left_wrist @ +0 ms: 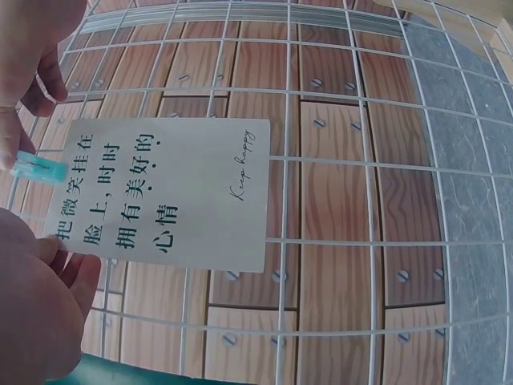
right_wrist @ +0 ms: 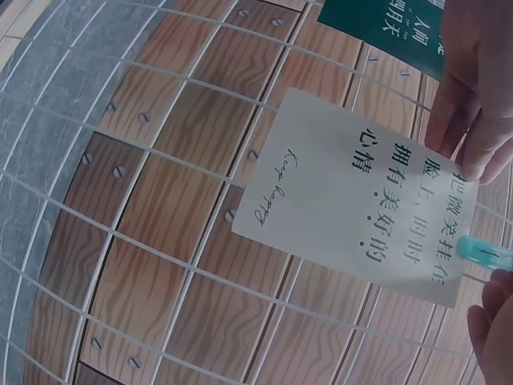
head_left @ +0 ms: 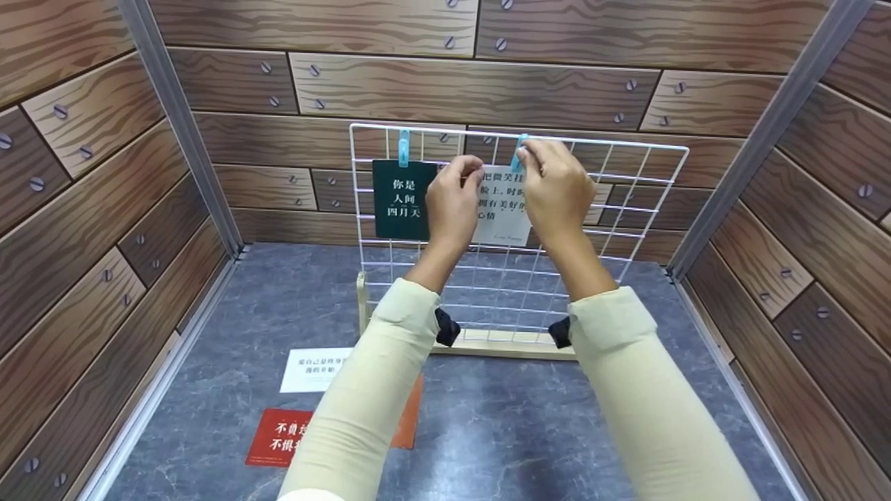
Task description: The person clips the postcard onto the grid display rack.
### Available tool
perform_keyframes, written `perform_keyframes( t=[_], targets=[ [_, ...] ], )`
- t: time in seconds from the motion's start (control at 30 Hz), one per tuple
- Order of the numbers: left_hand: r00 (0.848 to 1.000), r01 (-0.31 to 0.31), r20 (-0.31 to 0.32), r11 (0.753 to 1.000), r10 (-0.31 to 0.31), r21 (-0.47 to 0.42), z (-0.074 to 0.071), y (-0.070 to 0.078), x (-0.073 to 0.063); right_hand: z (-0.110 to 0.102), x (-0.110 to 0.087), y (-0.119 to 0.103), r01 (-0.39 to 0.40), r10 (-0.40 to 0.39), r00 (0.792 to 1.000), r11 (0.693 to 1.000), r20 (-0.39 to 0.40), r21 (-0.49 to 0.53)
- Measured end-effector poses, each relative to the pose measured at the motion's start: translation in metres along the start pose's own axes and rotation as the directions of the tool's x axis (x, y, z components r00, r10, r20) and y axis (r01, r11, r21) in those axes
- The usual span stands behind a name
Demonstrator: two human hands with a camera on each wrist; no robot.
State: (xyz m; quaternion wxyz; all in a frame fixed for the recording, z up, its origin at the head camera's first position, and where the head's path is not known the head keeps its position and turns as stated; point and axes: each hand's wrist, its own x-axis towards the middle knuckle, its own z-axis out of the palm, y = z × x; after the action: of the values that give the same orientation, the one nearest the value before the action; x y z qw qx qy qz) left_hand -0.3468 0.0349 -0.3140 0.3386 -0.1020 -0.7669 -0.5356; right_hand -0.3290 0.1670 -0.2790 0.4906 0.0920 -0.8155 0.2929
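I have the left hand (head_left: 452, 202) pinching the upper left corner of a white rectangular paper card with dark lettering (left_wrist: 200, 200). The right hand (head_left: 560, 184) has thumb and fingers closed on a narrow light blue plastic clip (right_wrist: 485, 253), whose lower tip laps over the card's top edge. The card sits between the 2 hands, in front of a white wire grid (head_left: 633, 145) on a pale wooden base (head_left: 508, 346). Just to its left, a dark green card with white lettering (head_left: 401, 200) hangs at a light blue clip of its own (head_left: 404, 148).

I read the step in hand as fastening this 2nd card to the grid. I cannot tell whether the clip has caught a wire as well as the paper. The next move, I judge, calls for seating the clip over both, with the left fingers holding the corner level, then freeing the right fingers first, so a poor bite shows while the card has support.

On the grey marbled tabletop (head_left: 501, 431) lie 3 more cards, partly covered by the left sleeve (head_left: 362, 390): a white lettered card (head_left: 313, 372), a red card (head_left: 278, 438) and an orange card (head_left: 408, 421). They look like stock for later rounds.
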Motion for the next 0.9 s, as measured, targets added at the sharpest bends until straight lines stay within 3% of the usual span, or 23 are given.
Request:
perform_keyframes(
  t=[0.57, 0.7, 0.9],
  targets=[
    [1.000, 0.003, 0.019, 0.999, -0.004, 0.039, -0.003, 0.001, 0.000, -0.004, 0.004, -0.001, -0.020, 0.019, 0.998, 1.000, 0.063, 0.021],
    [0.999, 0.012, 0.040, 0.998, -0.015, 0.057, -0.008, 0.001, -0.004, -0.008, 0.004, 0.000, -0.028, 0.026, 0.996, 0.999, 0.080, 0.026],
    [0.999, 0.025, 0.039, 1.000, -0.026, 0.007, -0.020, -0.005, -0.016, -0.017, 0.001, 0.002, -0.014, 0.010, 0.997, 0.999, 0.081, 0.051]
  ],
)
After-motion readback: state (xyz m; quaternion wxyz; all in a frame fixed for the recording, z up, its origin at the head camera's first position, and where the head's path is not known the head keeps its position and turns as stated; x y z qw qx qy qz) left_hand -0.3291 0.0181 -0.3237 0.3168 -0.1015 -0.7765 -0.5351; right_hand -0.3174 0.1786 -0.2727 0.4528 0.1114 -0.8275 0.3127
